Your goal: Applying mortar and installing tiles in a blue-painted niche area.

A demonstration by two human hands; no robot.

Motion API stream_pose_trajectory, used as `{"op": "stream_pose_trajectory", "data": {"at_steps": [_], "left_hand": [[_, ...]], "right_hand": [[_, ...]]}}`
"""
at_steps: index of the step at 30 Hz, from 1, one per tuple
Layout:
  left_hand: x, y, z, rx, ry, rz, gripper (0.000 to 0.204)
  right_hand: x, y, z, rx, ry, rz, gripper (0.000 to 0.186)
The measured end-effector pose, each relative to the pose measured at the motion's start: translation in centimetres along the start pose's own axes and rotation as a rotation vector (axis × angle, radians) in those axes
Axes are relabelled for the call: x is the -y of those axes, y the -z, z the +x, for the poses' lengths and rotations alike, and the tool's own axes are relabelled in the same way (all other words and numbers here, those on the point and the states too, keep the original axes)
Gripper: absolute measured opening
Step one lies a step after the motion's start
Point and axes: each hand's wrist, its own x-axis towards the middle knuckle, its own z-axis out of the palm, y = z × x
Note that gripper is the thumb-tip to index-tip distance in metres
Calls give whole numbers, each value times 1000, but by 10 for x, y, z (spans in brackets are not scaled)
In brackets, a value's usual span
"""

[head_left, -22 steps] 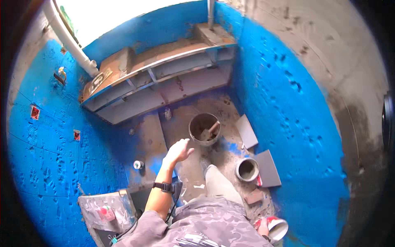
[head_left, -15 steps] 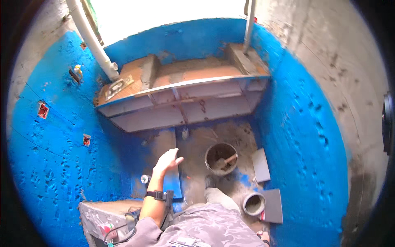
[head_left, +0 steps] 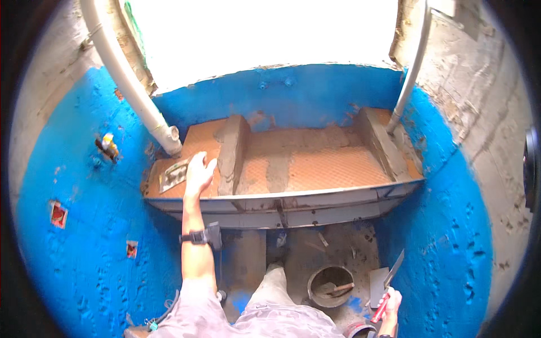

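Observation:
My left hand (head_left: 199, 176) reaches over the left end of the orange tiled ledge (head_left: 332, 168), thumb apart from the fingers and nothing seen in them. Just left of it lies a flat, rectangular plastering float (head_left: 173, 176), smeared with mortar; I cannot tell whether the hand touches it. Low on the right, my right hand (head_left: 390, 303) is closed round the red handle of a trowel (head_left: 395, 267), whose metal blade points up beside the blue wall.
Mortar ridges (head_left: 232, 149) divide the ledge. A white pipe (head_left: 127, 79) comes down to it at left, a thinner pipe (head_left: 416, 73) at right. A bucket (head_left: 313, 293) holding a wooden-handled tool stands on the floor, near a second container (head_left: 359, 329) and a pale tile (head_left: 376, 281).
My left hand has gone forward from above the floor to the ledge, near the float. My right hand has come further into view, holding the trowel. The view has moved toward the ledge.

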Motion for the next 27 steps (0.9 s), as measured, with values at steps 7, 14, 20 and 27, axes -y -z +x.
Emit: {"op": "stream_pose_trajectory", "data": {"at_steps": [7, 14, 20, 27], "left_hand": [[-15, -118, 295, -165, -199, -5, 38], [-14, -209, 492, -376, -178, 48, 37], [47, -231, 620, -499, -105, 61, 49], [0, -263, 616, -538, 439, 187, 71]], "right_hand": [[148, -222, -12, 79, 98, -254, 28], [239, -361, 66, 73, 449, -651, 24], [303, -504, 172, 101, 619, -1052, 33], [301, -654, 326, 259, 648, -1329, 34]]}}
